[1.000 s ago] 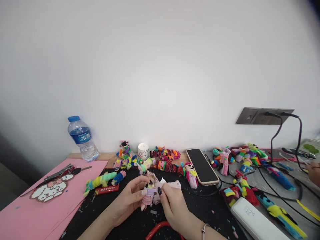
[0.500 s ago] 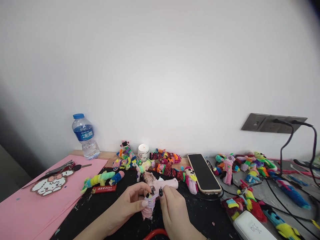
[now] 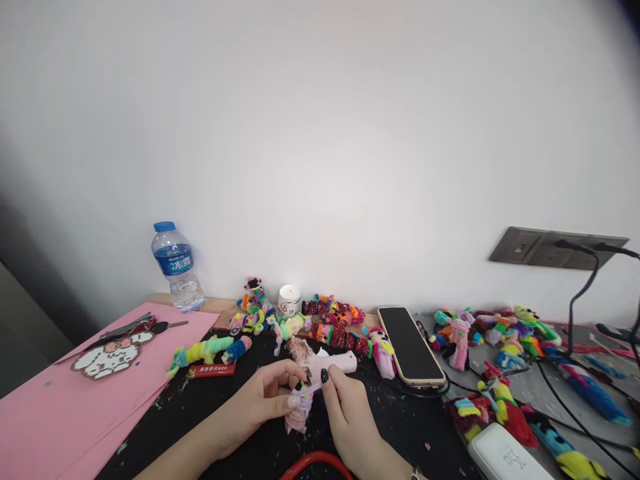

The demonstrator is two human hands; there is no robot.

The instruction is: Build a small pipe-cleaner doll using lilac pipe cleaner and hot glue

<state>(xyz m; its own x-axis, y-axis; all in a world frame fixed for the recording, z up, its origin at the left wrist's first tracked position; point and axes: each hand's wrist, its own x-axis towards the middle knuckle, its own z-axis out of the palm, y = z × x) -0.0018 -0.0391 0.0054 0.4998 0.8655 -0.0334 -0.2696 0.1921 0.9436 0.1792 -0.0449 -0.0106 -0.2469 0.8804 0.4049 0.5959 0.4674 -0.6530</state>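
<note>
Above the black mat, my left hand holds a small pink fuzzy figure, apparently made of pipe cleaner, between thumb and fingers. A thin lilac strip runs across the figure toward my right hand. Thumb and index finger of that hand are pinched on the strip's end. Just behind both hands lies a pale pink tool with a rounded end; its kind is unclear. A brownish-pink fuzzy clump sits at its left. My fingers hide part of the figure.
Pipe-cleaner figures line the back, beside a paper cup and a phone. A red lighter-like item, pink paper and a water bottle are left. Cables, more figures and a white device lie right. A red curved handle is in front.
The view has shifted slightly, so the surroundings appear a little further right. Both hands keep their grips on the figure and the strip, with only slight finger movement.
</note>
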